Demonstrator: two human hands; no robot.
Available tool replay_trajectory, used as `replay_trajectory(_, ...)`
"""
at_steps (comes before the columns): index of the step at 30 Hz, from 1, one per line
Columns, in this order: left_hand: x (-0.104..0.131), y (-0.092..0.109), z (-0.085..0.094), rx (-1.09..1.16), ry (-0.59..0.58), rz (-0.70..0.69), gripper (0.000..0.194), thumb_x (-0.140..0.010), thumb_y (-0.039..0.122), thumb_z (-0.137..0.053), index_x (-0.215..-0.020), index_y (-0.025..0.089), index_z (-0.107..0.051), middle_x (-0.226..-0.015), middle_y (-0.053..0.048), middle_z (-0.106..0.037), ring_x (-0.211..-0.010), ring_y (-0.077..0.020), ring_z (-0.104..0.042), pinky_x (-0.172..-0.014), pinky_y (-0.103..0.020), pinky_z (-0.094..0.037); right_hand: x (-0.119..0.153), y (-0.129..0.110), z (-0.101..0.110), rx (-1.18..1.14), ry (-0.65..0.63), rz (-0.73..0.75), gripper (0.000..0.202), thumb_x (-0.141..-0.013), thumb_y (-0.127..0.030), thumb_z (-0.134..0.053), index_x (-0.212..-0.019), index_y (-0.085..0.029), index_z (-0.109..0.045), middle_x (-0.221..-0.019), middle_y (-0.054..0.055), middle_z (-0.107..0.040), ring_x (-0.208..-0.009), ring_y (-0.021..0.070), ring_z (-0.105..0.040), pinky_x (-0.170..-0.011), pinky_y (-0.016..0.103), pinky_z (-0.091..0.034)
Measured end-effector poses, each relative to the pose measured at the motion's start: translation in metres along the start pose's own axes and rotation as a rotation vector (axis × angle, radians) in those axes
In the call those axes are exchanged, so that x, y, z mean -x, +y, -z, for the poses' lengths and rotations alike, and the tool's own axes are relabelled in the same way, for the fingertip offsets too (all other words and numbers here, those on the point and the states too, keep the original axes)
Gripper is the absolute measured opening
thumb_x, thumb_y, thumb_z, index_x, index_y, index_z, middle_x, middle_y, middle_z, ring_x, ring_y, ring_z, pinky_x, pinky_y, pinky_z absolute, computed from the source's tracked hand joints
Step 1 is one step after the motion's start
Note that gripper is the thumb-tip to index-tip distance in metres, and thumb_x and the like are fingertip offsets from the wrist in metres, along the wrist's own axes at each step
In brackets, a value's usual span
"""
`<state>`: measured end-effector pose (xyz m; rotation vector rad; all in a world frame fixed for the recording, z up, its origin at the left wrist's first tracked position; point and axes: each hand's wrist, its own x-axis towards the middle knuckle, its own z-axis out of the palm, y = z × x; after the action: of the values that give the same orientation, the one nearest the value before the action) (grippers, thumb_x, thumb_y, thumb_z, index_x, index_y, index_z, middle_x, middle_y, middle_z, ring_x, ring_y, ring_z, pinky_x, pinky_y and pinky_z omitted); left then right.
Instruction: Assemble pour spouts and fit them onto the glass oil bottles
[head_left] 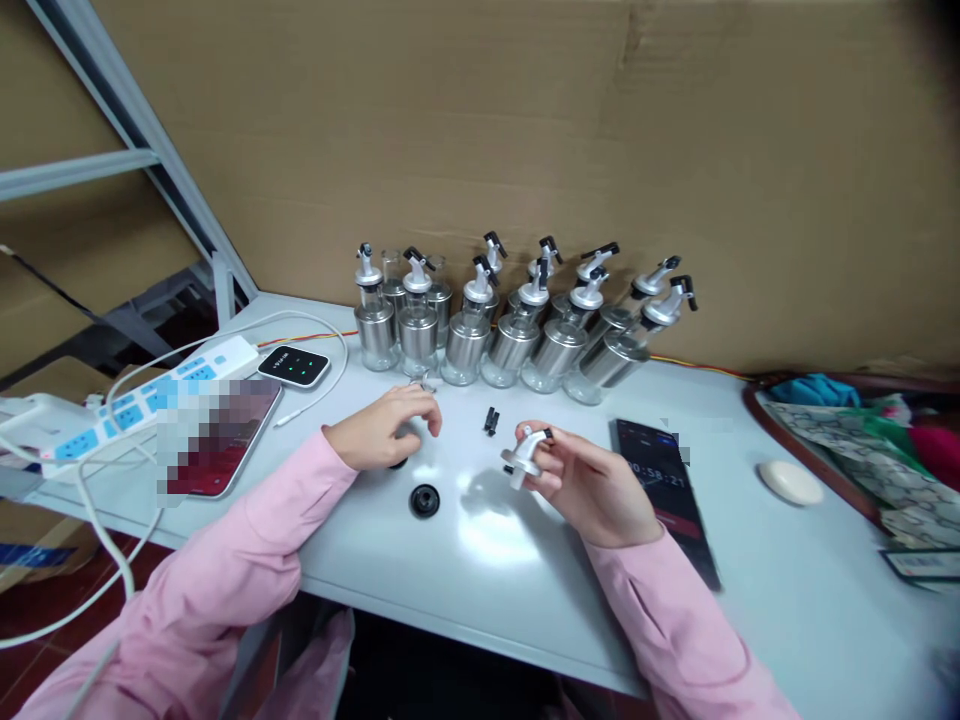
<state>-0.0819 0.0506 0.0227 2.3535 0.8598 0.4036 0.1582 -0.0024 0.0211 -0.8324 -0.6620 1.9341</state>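
Note:
My right hand (604, 490) holds a silver bottle pourer spout (523, 456) with a dark tip, tilted over the table. My left hand (390, 428) hovers over the tabletop with curled fingers apart and nothing visible between them. Partly hidden below it is a dark piece (399, 463); just beyond its fingers lies a small silver part (426, 383). A round black cap (425, 500) rests on the table between my hands. Small black clip-like pieces (491, 421) lie farther back. Behind stand several glass bottles with steel sleeves (468, 347), most topped with silver-and-black pourers.
To the left are a white power strip (150, 400) with cables, a phone (225, 440) and a small black-screened device (294, 366). On the right lie a phone showing a timer (664, 490), a white oval object (790, 482) and a brown-rimmed tray (765, 420). Cardboard (480, 120) stands behind.

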Motion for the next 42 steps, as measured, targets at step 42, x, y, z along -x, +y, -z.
replay_trajectory(42,0.002,-0.007,-0.003,0.017,-0.088,0.031,0.013,-0.077,0.015,-0.051,-0.077,0.014,-0.065,-0.082,-0.005,-0.062,-0.072,-0.0126,-0.057,-0.07,-0.023,-0.044,-0.008,0.004,0.003,-0.004,0.024,0.038,0.018,-0.068,-0.026,-0.061,-0.076,-0.011,-0.068,-0.056,-0.006,-0.024,-0.049,0.0072,-0.022,-0.049,0.022,-0.029)
